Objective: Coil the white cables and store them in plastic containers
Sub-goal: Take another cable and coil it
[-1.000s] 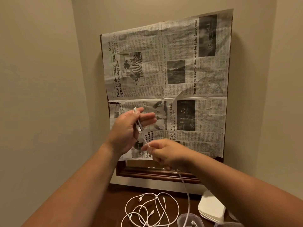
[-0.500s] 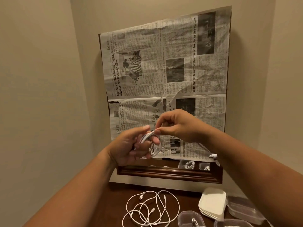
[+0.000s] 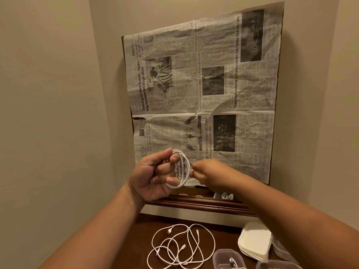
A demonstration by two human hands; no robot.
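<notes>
Your left hand point(image 3: 153, 177) grips the upright white cable coil point(image 3: 178, 152); your right hand point(image 3: 208, 174) pinches its tail just beside it (plastic containers point(image 3: 223, 253) lie below, nearer that hand).

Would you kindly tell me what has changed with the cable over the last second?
The cable, then a strand trailing to the table, is now coiled on the left hand. The right hand wound it and now pinches its side. Loose cables and containers stayed put.
</notes>
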